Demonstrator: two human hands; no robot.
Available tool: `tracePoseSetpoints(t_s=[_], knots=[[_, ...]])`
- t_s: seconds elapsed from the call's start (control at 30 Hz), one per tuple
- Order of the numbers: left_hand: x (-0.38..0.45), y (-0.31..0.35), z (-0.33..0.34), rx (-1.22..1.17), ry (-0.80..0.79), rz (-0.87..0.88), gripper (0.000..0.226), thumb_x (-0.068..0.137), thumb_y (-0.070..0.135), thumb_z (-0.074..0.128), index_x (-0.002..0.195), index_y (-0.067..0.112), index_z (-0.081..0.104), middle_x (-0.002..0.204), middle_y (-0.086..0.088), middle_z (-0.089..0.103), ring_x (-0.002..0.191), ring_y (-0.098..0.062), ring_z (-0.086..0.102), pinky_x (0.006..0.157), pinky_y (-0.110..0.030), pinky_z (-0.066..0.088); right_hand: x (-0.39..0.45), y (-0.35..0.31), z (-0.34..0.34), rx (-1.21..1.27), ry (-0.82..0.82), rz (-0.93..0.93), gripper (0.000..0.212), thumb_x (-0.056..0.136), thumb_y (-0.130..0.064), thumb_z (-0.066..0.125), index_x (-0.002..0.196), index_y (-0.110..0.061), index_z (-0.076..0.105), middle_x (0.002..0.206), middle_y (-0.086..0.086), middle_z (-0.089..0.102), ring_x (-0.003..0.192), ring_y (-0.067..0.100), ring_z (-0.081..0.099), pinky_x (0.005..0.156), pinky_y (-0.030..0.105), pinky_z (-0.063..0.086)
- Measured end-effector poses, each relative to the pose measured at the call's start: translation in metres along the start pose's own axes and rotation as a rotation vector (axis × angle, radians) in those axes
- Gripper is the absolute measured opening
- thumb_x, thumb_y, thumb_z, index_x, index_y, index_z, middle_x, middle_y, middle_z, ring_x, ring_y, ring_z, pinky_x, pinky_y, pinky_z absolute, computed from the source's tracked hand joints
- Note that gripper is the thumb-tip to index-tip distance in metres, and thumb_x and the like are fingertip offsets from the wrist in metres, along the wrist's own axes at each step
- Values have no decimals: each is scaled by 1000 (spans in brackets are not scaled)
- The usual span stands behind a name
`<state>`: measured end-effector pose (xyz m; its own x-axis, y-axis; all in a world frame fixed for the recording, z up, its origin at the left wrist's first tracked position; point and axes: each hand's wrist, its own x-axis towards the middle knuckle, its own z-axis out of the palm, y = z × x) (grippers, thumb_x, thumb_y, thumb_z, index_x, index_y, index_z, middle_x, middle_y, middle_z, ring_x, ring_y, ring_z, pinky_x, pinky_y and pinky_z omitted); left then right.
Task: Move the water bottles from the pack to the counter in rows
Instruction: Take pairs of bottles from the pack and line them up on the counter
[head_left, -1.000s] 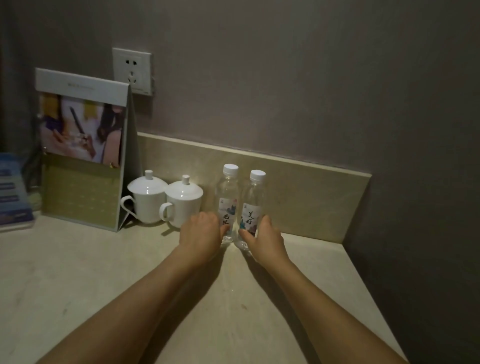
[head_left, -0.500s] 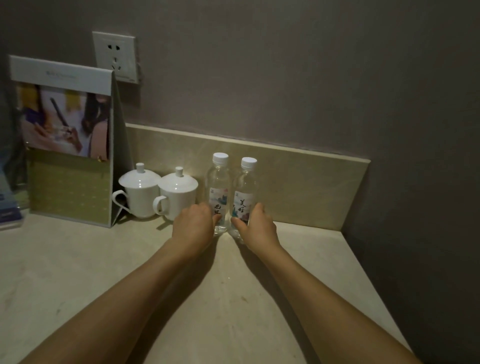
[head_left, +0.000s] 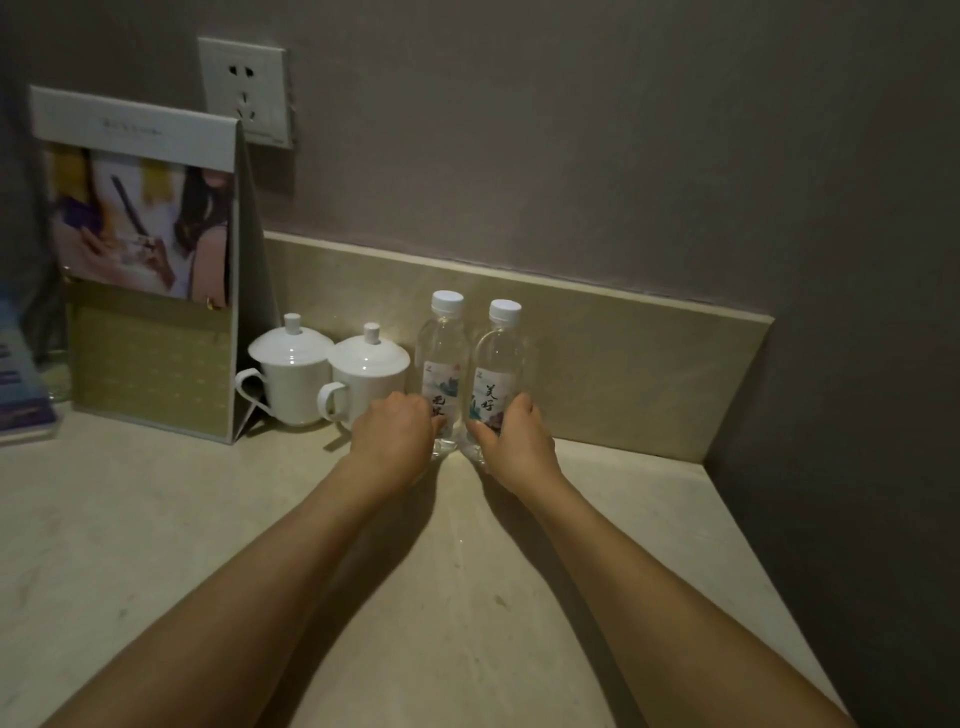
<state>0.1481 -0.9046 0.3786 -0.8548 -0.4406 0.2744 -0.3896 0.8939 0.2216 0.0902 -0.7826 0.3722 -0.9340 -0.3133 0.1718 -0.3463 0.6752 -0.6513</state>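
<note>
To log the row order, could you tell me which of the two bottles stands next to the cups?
The left bottle, under the left hand; the right bottle stands on its far side.

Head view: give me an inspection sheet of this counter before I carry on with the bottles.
Surface: pale stone counter, faint marks, backsplash behind.
Job's things: two water bottles upright side by side at the backsplash, white caps on: left bottle, right bottle. Pack: nothing seen.
Clutter: two lidded white cups left of the bottles; standing display card; blue booklet at the left edge.
Grippers: left hand wraps the left bottle's base; right hand wraps the right bottle's base.
Cables: nothing seen.
Surroundings: grey wall, wall socket, nothing plugged in; dim light.
</note>
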Motion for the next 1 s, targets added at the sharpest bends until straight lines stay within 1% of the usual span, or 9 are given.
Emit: tracePoseSetpoints(t_s=[0.2,0.3,0.4,0.47,0.57,0.67,0.73,0.87,1.0], knots=[[6,0,3,-72,-16,-27,34,98,37,49,102,9,67,94,-11,66,87,-27,64,77,-39,55,8,-1,-3,-12,-53,-8,56,90,-37,63,126,-1,40,133,19,50,118,37,54,96,47,47],[7,-1,6,-139,-10,-59,31,98,36,50,100,10,67,88,-8,64,82,-24,61,71,-34,50,8,-1,-1,12,-53,4,55,91,-36,63,126,-2,40,133,18,49,118,37,54,95,47,47],[6,-4,11,-251,18,-77,28,98,34,50,99,11,67,91,-9,67,83,-25,61,72,-34,49,11,2,1,67,-75,11,55,89,-39,65,124,-3,44,129,16,53,115,34,56,94,46,49],[4,-4,13,-292,46,-88,27,98,33,50,98,11,66,89,-5,65,80,-22,58,69,-33,47,12,3,3,72,-71,19,55,88,-41,65,123,-2,47,128,17,55,114,34,57,94,44,49],[2,-2,11,-277,68,-104,28,99,32,49,98,10,65,83,-3,57,76,-19,52,67,-31,40,13,0,6,23,-48,34,55,92,-39,61,127,1,45,131,18,53,118,37,54,92,41,46],[3,-1,9,-249,75,-107,30,100,31,48,100,7,65,90,-11,63,77,-20,49,67,-31,38,16,-1,8,15,-45,34,54,94,-38,59,128,1,44,132,19,51,119,37,53,91,41,45],[4,-1,11,-237,90,-101,30,100,32,48,101,7,65,97,-13,67,78,-22,51,67,-32,39,18,0,9,20,-51,32,54,94,-37,58,128,2,43,133,19,50,119,36,53,92,41,45],[5,-2,18,-230,107,-104,30,99,34,48,100,9,65,97,-13,68,84,-27,61,66,-33,41,21,0,12,33,-41,38,53,95,-36,57,130,1,41,136,19,48,122,36,52,96,42,44],[6,-2,19,-246,113,-98,30,99,33,48,99,8,65,96,-14,67,88,-32,63,67,-34,43,23,0,13,22,-39,30,54,95,-36,57,129,2,41,136,20,47,122,36,51,95,40,44]])
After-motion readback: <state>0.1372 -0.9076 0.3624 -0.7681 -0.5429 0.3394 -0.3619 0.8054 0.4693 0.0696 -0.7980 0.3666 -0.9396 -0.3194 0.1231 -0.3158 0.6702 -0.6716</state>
